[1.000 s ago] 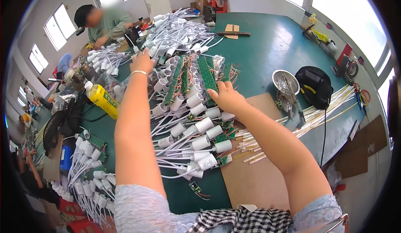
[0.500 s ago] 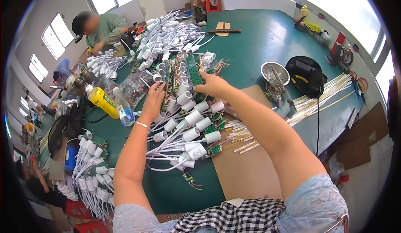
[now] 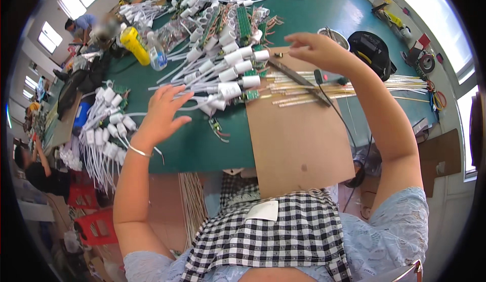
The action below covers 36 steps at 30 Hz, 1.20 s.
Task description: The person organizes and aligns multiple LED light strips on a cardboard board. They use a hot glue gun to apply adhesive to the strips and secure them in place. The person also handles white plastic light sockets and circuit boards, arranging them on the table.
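The left hand (image 3: 161, 114) hovers with fingers (image 3: 178, 99) spread and empty beside the white wired sockets (image 3: 230, 74); the right hand (image 3: 319, 51) pinches a tiny part (image 3: 279, 55) above the cardboard sheet (image 3: 296, 130). A careless sweep could, I judge, snag the wires and drag the pile. Green worktop (image 3: 197, 145), bright windows, other people working behind.

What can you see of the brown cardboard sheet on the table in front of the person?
The cardboard sheet is plain brown, flat and roughly rectangular, with a small dark spot near its near end. It lies on the green table and overhangs the near edge toward the checked apron. A bundle of thin pale sticks and a black cable cross its far part. Neither hand touches it.
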Available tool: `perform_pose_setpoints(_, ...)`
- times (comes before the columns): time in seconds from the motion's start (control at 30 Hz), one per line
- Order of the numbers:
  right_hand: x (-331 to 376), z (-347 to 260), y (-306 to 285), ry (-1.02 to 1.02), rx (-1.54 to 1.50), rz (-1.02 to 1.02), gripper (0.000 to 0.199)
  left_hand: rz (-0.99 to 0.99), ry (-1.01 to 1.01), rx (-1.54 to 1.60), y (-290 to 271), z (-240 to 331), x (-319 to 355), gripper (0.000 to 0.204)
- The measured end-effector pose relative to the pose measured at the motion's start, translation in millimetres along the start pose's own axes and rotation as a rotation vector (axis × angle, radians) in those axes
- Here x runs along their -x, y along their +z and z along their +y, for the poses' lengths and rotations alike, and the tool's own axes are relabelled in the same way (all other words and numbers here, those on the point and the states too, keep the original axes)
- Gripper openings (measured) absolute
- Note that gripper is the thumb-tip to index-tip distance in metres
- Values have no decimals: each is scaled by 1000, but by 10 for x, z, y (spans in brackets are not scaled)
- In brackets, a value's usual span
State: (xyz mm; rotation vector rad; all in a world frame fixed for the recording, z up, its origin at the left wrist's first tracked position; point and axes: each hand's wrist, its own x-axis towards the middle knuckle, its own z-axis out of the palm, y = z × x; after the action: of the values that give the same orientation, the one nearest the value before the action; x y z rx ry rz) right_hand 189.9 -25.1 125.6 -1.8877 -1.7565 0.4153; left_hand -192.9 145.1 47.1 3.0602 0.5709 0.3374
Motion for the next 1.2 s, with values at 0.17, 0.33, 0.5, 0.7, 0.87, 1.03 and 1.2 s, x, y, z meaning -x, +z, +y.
perform_pose_setpoints(0.17,1447,-231,368,138,113,-221,44,149,17,68,332,756,328,81)
perform_pose_setpoints(0.33,2439,-263,929,-56,119,49,35,313,157,-120,510,1056,-81,81)
perform_pose_setpoints(0.5,3022,-71,1250,2,125,227,36,128,361,117,429,1425,-146,67)
perform_pose_setpoints(0.7,3102,209,1239,27,496,123,55,-58,323,109,698,1940,79,67)
perform_pose_setpoints(0.87,3105,275,987,-87,436,29,42,-55,276,133,673,2003,35,56)
perform_pose_setpoints(1.03,2574,354,439,-22,230,248,32,35,202,288,513,1977,-601,28)
perform_pose_setpoints(1.2,1386,717,221,560,-853,447,44,172,328,248,755,2103,-1374,24)
